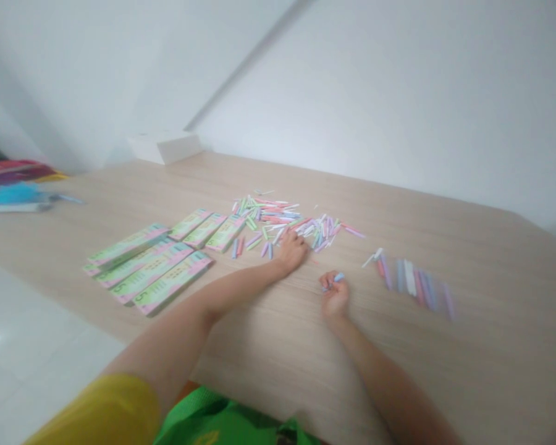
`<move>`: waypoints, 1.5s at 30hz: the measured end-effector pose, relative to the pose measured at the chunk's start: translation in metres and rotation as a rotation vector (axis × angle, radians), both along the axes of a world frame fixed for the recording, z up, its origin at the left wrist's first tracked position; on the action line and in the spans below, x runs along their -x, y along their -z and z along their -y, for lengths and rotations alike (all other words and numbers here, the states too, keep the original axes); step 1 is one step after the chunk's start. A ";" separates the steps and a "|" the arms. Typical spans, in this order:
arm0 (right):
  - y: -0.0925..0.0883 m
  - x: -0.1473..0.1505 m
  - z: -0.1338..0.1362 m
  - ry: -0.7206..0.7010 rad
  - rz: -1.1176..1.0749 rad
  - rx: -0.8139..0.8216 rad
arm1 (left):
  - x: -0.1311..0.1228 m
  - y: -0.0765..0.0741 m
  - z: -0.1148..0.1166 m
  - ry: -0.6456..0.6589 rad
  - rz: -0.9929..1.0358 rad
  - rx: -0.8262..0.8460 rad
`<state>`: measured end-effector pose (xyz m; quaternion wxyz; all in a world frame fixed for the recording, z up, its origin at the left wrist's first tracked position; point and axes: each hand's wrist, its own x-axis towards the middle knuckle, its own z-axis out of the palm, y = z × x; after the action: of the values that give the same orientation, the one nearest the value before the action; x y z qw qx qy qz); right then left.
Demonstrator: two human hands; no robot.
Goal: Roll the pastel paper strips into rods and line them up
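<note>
My left hand [293,252] rests at the near edge of a loose pile of pastel chalk sticks [278,213]. Its fingers bend down onto the chalk; blur hides whether a stick is between them. Over the bare table to the right, my right hand [336,300] is closed, palm turned up, around a light blue chalk stick [339,277] whose end pokes out. Further right lies a slanting row of chalk sticks [410,278] in blue, white, red and purple, smeared by blur.
Several green and pink printed boxes [173,281] lie flat on the left of the wooden table [491,259]. A white box [165,147] stands at the back by the wall. Blue and red items [13,194] sit at the far left edge.
</note>
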<state>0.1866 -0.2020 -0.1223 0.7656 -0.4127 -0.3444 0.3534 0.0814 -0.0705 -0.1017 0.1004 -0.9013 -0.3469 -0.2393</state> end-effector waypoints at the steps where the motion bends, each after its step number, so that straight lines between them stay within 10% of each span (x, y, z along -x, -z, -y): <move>1: 0.001 -0.002 -0.001 0.025 0.007 -0.005 | -0.002 0.000 0.000 0.006 -0.047 -0.006; 14: 0.000 -0.006 -0.005 0.161 0.241 0.005 | 0.006 -0.010 0.018 0.162 -0.206 -0.023; 20: -0.011 -0.003 0.009 0.193 0.537 0.049 | 0.019 -0.002 0.037 0.094 0.376 0.373; 24: -0.022 0.004 0.015 0.268 1.192 0.228 | 0.027 0.014 0.080 0.071 1.016 0.879; 27: -0.026 0.011 0.017 0.244 1.525 0.294 | 0.031 0.022 0.115 0.022 1.265 0.954; 45: -0.021 0.025 0.024 0.285 1.827 0.337 | 0.038 0.015 0.125 0.120 1.277 1.229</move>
<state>0.1621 -0.2264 -0.1008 0.1649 -0.6737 -0.7025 -0.1594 0.0433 -0.1958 -0.1170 -0.6267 -0.5073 -0.3560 -0.4725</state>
